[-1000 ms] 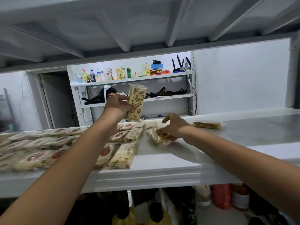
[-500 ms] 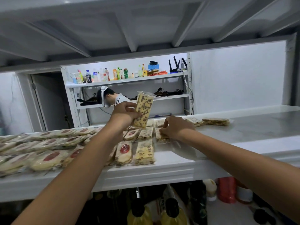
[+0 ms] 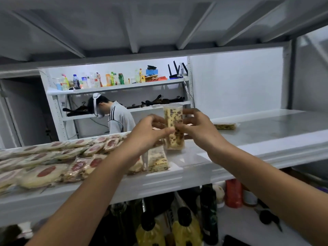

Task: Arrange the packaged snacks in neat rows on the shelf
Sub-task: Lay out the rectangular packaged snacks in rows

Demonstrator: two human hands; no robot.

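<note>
A clear-wrapped yellow snack bar (image 3: 173, 121) speckled with dark bits stands upright above the white shelf (image 3: 266, 137). My left hand (image 3: 150, 132) pinches its left edge and my right hand (image 3: 197, 128) grips its right side. Below them another speckled packet (image 3: 157, 159) lies flat near the shelf's front edge. Rows of packaged snacks with red labels (image 3: 53, 162) cover the shelf's left half. One flat packet (image 3: 225, 126) lies alone at the back right.
A person in a grey top with a head-worn device (image 3: 113, 116) stands behind the shelf. A far rack holds bottles (image 3: 99, 80). Under the shelf stand yellow-filled bottles (image 3: 184, 226) and a red jar (image 3: 233, 192). An upper shelf board (image 3: 159, 23) hangs overhead.
My right hand has left the packets on the shelf and risen to take the upright bar's right side. The bar, held by my left hand, moved right. The camera shifted.
</note>
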